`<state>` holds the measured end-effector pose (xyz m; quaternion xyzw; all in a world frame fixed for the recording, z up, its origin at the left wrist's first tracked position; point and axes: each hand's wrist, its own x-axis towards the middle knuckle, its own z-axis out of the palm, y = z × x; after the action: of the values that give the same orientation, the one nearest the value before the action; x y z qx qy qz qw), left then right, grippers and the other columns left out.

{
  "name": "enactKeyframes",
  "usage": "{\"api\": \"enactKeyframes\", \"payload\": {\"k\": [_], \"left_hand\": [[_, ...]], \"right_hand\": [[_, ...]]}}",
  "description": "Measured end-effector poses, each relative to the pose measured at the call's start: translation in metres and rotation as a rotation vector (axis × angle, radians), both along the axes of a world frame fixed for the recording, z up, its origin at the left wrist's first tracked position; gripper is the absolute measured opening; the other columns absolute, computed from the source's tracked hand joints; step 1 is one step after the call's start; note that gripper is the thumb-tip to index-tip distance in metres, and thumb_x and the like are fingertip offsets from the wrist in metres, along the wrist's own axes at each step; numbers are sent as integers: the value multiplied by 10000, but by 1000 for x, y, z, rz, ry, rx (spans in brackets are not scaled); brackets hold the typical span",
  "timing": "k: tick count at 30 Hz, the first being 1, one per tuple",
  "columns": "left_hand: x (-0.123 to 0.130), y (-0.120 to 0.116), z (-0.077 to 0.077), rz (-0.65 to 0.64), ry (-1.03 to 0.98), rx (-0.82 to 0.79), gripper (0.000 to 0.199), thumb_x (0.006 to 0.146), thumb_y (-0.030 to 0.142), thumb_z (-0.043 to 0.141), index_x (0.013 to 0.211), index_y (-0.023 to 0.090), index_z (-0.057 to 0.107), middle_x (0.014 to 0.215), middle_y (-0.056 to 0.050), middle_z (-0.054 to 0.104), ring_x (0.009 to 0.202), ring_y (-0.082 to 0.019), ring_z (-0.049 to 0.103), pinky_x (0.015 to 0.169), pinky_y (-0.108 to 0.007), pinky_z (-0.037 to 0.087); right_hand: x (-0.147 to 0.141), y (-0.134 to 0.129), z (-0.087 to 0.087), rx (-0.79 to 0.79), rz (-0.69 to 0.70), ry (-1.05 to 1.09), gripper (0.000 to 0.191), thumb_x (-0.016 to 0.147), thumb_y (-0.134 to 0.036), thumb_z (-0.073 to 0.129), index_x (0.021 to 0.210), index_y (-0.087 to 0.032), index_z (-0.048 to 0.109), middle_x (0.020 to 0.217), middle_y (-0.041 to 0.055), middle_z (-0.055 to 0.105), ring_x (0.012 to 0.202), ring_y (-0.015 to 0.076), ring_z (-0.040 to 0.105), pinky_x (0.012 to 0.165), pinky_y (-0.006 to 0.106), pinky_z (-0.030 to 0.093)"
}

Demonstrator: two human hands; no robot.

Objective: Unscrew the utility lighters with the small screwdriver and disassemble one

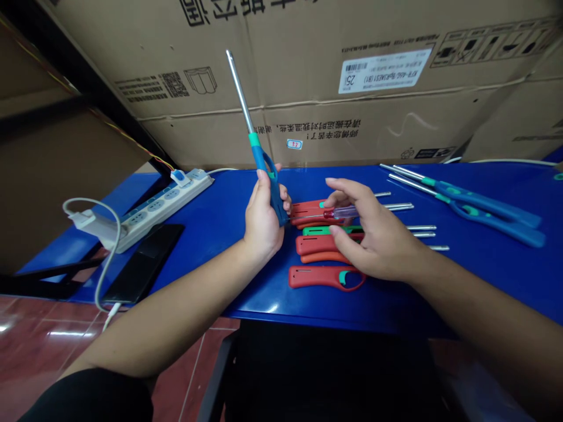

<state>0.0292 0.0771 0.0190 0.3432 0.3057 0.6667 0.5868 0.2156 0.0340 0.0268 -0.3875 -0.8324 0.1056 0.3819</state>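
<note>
My left hand (263,220) is closed around a blue long-necked gas lighter (258,155), its metal tube slanting up and to the left. A screwdriver (343,213) with a clear purplish handle rests in my right hand (378,231), fingers curled loosely about it. The screwdriver's thin shaft reaches left to the lower end of the blue lighter's handle; whether the tip touches it I cannot tell. Below my hands lie several red, orange and green lighters, among them a red lighter (314,276) nearest the front edge. My right hand hides part of them.
Two blue lighters (484,208) lie crossed on the right of the blue table (264,299). To the left are a white power strip (162,205) with a plugged-in charger and a black phone (143,264) on a cable. A large cardboard box (211,135) stands behind.
</note>
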Motion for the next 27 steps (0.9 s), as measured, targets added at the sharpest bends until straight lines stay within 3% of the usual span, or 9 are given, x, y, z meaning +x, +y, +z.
{"api": "enactKeyframes", "payload": {"k": [3, 5, 9, 13, 15, 17, 19, 24, 27], "left_hand": [[0, 1, 0, 1, 6, -20, 414, 960, 564, 493, 1125, 208, 624, 624, 43, 501, 476, -70, 426, 448, -200, 358], [0, 1, 0, 3, 19, -17, 417, 972, 556, 472, 1124, 197, 620, 638, 41, 495, 484, -66, 428, 455, -190, 357], [1, -1, 1, 5, 17, -16, 408, 970, 552, 478, 1111, 198, 624, 644, 45, 492, 481, -65, 432, 462, -191, 357], [1, -1, 1, 4, 7, -7, 404, 946, 570, 513, 1080, 210, 641, 634, 44, 499, 483, -71, 439, 466, -202, 360], [1, 0, 0, 12, 11, -1, 401, 944, 563, 524, 1084, 207, 645, 639, 42, 500, 484, -72, 437, 464, -205, 355], [0, 0, -1, 17, 13, 0, 402, 942, 562, 527, 1085, 206, 647, 644, 41, 500, 483, -72, 434, 462, -209, 350], [0, 0, -1, 15, 10, 0, 402, 943, 565, 522, 1079, 210, 652, 644, 40, 498, 484, -74, 435, 464, -212, 347], [1, -3, 0, 3, 16, 23, 401, 949, 559, 515, 1099, 215, 656, 657, 34, 499, 495, -76, 442, 475, -216, 350], [2, -4, 1, 20, 30, 30, 404, 941, 562, 530, 1096, 211, 656, 657, 35, 501, 495, -74, 439, 470, -213, 352]], "right_hand": [[0, -1, 2, -83, -137, -98, 368, 976, -349, 460, 1292, -207, 585, 868, 58, 696, 739, 208, 654, 650, 338, 479], [0, 0, 2, -120, -140, -82, 334, 998, -327, 407, 1222, -215, 627, 756, 25, 668, 612, 170, 604, 589, 309, 446], [3, 3, 0, -59, -16, 27, 565, 908, -286, 554, 1441, -167, 409, 1047, 96, 674, 846, 204, 651, 693, 321, 495], [2, 2, 1, -152, -187, -83, 369, 988, -350, 431, 1285, -210, 600, 844, 57, 698, 689, 201, 645, 628, 345, 472], [1, 2, 1, -134, -135, -79, 350, 979, -316, 446, 1272, -216, 610, 858, 57, 697, 698, 195, 646, 643, 346, 484], [0, 2, 0, -94, -28, 14, 476, 926, -271, 535, 1395, -209, 490, 1043, 90, 683, 844, 208, 661, 708, 343, 512], [1, 3, -1, -115, -23, 95, 619, 903, -285, 582, 1478, -202, 368, 1136, 113, 655, 895, 214, 656, 694, 332, 518], [3, 5, -2, -223, -223, -49, 368, 1008, -375, 393, 1246, -212, 621, 769, 45, 679, 648, 190, 618, 611, 339, 451], [3, 5, -2, -173, -102, 42, 448, 955, -301, 491, 1389, -193, 477, 910, 64, 689, 714, 183, 626, 647, 325, 469]]}}
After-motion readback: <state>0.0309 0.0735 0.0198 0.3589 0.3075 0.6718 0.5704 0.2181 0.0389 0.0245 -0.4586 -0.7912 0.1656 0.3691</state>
